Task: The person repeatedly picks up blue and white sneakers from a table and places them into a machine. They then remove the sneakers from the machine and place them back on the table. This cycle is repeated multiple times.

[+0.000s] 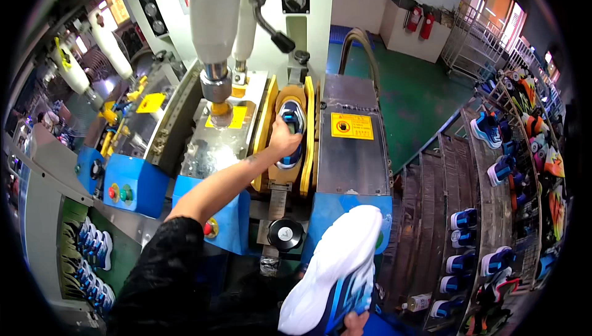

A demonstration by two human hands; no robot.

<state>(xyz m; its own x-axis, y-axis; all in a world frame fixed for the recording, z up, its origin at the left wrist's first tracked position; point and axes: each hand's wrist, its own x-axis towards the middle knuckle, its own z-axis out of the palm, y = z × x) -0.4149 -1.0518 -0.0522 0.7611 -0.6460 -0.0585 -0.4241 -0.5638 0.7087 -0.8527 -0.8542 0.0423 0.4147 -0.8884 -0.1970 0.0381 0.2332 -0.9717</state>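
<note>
My left hand reaches forward into the press and grips a blue and white sneaker, thumb and fingers at its two sides. That sneaker lies lengthwise on a tan pad between two upright yellow side plates. Close to me at the lower right, my right hand holds a second blue sneaker with its thick white sole turned up. Only some fingers of that hand show; the shoe and the lower edge hide the rest.
A white press cylinder hangs left of the sneaker. A black round knob sits in front of the pad. Blue control boxes flank it. On the right, a wooden rack carries several sneakers; more stand at lower left.
</note>
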